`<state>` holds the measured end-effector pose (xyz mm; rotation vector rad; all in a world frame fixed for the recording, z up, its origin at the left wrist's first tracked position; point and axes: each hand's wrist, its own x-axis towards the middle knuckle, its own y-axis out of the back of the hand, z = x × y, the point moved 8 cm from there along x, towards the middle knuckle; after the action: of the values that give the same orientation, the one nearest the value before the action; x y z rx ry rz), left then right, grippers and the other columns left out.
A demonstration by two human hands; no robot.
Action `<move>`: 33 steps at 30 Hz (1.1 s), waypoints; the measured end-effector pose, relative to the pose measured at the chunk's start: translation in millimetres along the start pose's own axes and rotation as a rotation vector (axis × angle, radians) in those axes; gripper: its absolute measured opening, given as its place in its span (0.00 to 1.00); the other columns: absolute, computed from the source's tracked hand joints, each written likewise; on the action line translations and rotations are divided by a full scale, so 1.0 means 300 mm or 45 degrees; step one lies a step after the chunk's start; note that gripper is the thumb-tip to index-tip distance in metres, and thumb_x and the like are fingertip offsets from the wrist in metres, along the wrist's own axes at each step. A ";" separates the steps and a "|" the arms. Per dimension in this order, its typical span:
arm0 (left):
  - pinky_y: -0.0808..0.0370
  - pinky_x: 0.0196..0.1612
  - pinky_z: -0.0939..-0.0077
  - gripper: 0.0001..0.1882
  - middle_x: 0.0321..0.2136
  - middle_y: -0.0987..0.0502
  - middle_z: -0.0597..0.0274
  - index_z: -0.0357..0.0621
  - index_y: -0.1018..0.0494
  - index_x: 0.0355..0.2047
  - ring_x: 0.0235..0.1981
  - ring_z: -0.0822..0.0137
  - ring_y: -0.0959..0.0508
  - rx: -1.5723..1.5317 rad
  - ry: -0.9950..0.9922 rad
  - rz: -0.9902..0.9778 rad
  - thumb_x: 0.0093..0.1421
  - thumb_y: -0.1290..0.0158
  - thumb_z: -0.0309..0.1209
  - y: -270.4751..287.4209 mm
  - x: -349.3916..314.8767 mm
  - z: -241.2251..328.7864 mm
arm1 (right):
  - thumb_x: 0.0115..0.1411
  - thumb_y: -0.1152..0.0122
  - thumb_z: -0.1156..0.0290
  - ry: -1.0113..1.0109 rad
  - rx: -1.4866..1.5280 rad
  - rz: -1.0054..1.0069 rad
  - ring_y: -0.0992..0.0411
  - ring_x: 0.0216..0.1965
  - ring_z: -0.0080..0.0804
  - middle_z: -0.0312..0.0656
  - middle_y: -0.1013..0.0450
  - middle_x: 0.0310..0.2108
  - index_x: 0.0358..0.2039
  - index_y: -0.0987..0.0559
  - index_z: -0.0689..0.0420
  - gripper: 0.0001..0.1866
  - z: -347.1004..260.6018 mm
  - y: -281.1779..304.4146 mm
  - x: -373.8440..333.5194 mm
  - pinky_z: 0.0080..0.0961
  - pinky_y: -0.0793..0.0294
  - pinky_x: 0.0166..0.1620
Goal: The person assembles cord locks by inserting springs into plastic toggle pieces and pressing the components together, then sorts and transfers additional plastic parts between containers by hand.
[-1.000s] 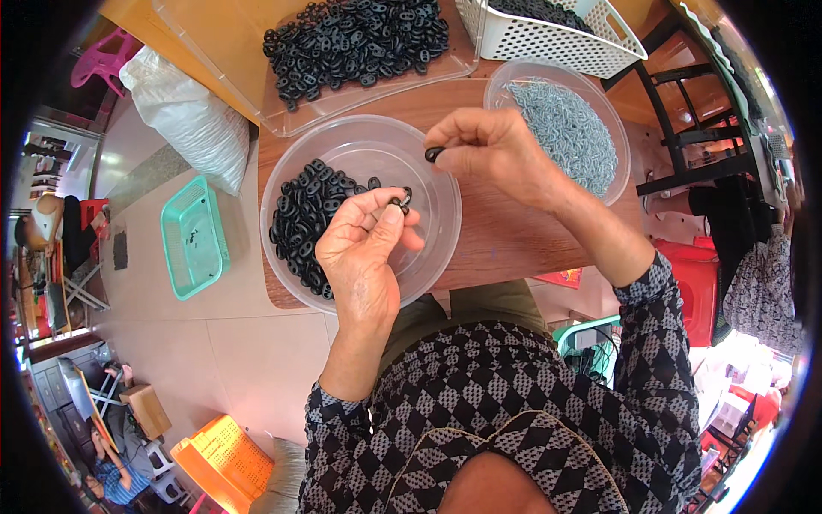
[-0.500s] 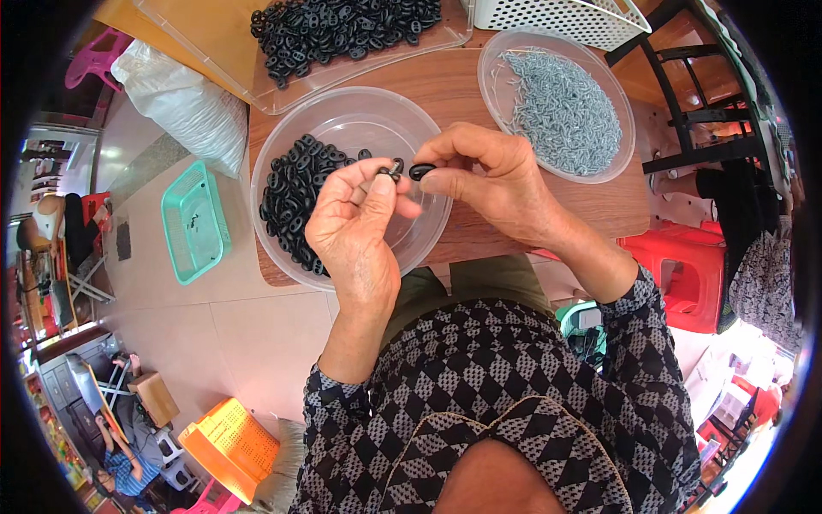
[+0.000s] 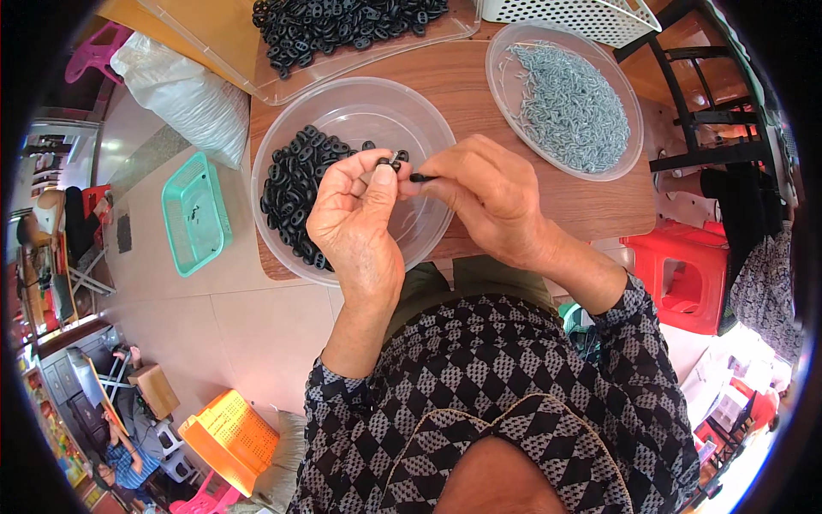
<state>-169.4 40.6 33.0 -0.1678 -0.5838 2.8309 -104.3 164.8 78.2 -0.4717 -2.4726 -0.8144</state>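
My left hand (image 3: 363,210) pinches a small black two-holed plastic piece (image 3: 392,163) between thumb and fingertips, above a round clear tub (image 3: 434,224). A bit of metal shows at the piece, perhaps a screw. Close beside it, my right hand (image 3: 492,193) pinches another small black part (image 3: 418,178), seen nearly edge-on. Many similar black pieces (image 3: 295,188) lie heaped in the left of the tub. To the right, a round clear dish (image 3: 634,141) holds a pile of silver screws (image 3: 572,107).
A clear tray (image 3: 276,92) of more black pieces lies at the back, beside a white perforated basket (image 3: 575,19). On the floor stand a green basket (image 3: 175,244), a white sack (image 3: 184,94) and an orange basket (image 3: 229,441). A red stool (image 3: 685,278) is at right.
My right hand has tilted, so its black part now appears narrower and more edge-on. My left hand keeps its pinch at about the same place.
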 end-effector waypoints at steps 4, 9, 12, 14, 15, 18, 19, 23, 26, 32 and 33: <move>0.25 0.35 0.80 0.05 0.31 0.24 0.56 0.31 0.29 0.37 0.30 0.70 0.23 0.018 -0.007 0.042 0.59 0.50 0.19 0.017 -0.004 -0.013 | 0.46 0.36 0.80 0.035 0.075 0.057 0.30 0.28 0.36 0.40 0.29 0.25 0.32 0.23 0.60 0.11 0.003 -0.005 -0.027 0.28 0.30 0.30; 0.25 0.37 0.80 0.05 0.31 0.24 0.56 0.31 0.29 0.37 0.32 0.70 0.22 -0.023 0.017 0.016 0.59 0.49 0.19 0.016 -0.017 -0.020 | 0.46 0.36 0.81 -0.247 0.288 0.055 0.31 0.28 0.33 0.40 0.29 0.27 0.32 0.23 0.60 0.11 0.047 -0.018 -0.051 0.26 0.30 0.30; 0.25 0.37 0.80 0.06 0.31 0.23 0.55 0.31 0.29 0.37 0.31 0.70 0.22 -0.026 0.028 0.019 0.59 0.49 0.19 0.018 -0.021 -0.021 | 0.46 0.37 0.82 -0.313 0.299 0.058 0.31 0.28 0.32 0.39 0.29 0.27 0.32 0.22 0.60 0.10 0.052 -0.021 -0.056 0.25 0.31 0.30; 0.25 0.37 0.79 0.06 0.30 0.23 0.55 0.31 0.29 0.37 0.31 0.69 0.22 -0.034 0.042 0.021 0.59 0.49 0.19 0.019 -0.020 -0.027 | 0.47 0.37 0.82 -0.260 0.243 0.036 0.32 0.27 0.27 0.38 0.30 0.27 0.32 0.22 0.60 0.09 0.047 -0.021 -0.058 0.23 0.32 0.29; 0.25 0.36 0.79 0.06 0.30 0.23 0.54 0.31 0.29 0.37 0.31 0.69 0.22 -0.042 0.049 0.026 0.59 0.49 0.19 0.021 -0.018 -0.031 | 0.47 0.37 0.82 -0.262 0.244 0.035 0.32 0.27 0.27 0.38 0.30 0.27 0.32 0.22 0.60 0.09 0.045 -0.017 -0.059 0.23 0.32 0.29; 0.25 0.35 0.80 0.06 0.29 0.23 0.53 0.30 0.29 0.37 0.29 0.69 0.22 -0.036 0.092 0.042 0.59 0.50 0.19 0.029 -0.018 -0.050 | 0.49 0.37 0.80 -0.584 0.429 -0.064 0.33 0.26 0.21 0.34 0.28 0.26 0.33 0.21 0.62 0.09 0.097 -0.033 -0.074 0.19 0.33 0.29; 0.25 0.35 0.80 0.06 0.29 0.23 0.53 0.30 0.29 0.37 0.29 0.69 0.22 -0.035 0.093 0.042 0.59 0.50 0.19 0.033 -0.018 -0.051 | 0.50 0.37 0.79 -0.760 0.631 -0.041 0.34 0.25 0.18 0.33 0.28 0.25 0.34 0.21 0.62 0.08 0.129 -0.043 -0.086 0.17 0.34 0.28; 0.24 0.34 0.79 0.06 0.30 0.23 0.53 0.30 0.29 0.37 0.28 0.69 0.22 -0.005 0.098 -0.020 0.59 0.50 0.19 0.032 -0.027 -0.051 | 0.55 0.40 0.76 -1.107 1.016 -0.066 0.36 0.23 0.14 0.33 0.26 0.26 0.37 0.21 0.63 0.08 0.181 -0.064 -0.115 0.12 0.36 0.27; 0.23 0.33 0.79 0.08 0.30 0.23 0.54 0.29 0.29 0.39 0.27 0.69 0.22 0.066 0.069 -0.046 0.59 0.50 0.19 0.008 -0.040 -0.037 | 0.55 0.39 0.75 -1.104 1.036 -0.025 0.35 0.23 0.14 0.34 0.26 0.27 0.37 0.21 0.63 0.09 0.191 -0.054 -0.117 0.11 0.36 0.27; 0.22 0.33 0.80 0.10 0.32 0.23 0.56 0.28 0.30 0.41 0.27 0.71 0.22 0.145 0.015 -0.100 0.60 0.50 0.20 -0.017 -0.068 -0.014 | 0.55 0.39 0.75 -1.112 0.989 -0.017 0.35 0.23 0.14 0.34 0.26 0.27 0.37 0.21 0.63 0.09 0.184 -0.048 -0.113 0.11 0.36 0.26; 0.23 0.33 0.80 0.10 0.32 0.23 0.56 0.28 0.30 0.41 0.28 0.71 0.22 0.158 0.003 -0.116 0.60 0.50 0.20 -0.020 -0.072 -0.013 | 0.55 0.39 0.75 -1.112 0.988 -0.015 0.35 0.23 0.14 0.34 0.26 0.27 0.37 0.21 0.63 0.09 0.185 -0.046 -0.113 0.11 0.36 0.26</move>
<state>-146.8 41.9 33.1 -0.1180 -0.4025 2.7673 -101.8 183.2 14.4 -0.5812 -3.2653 0.5157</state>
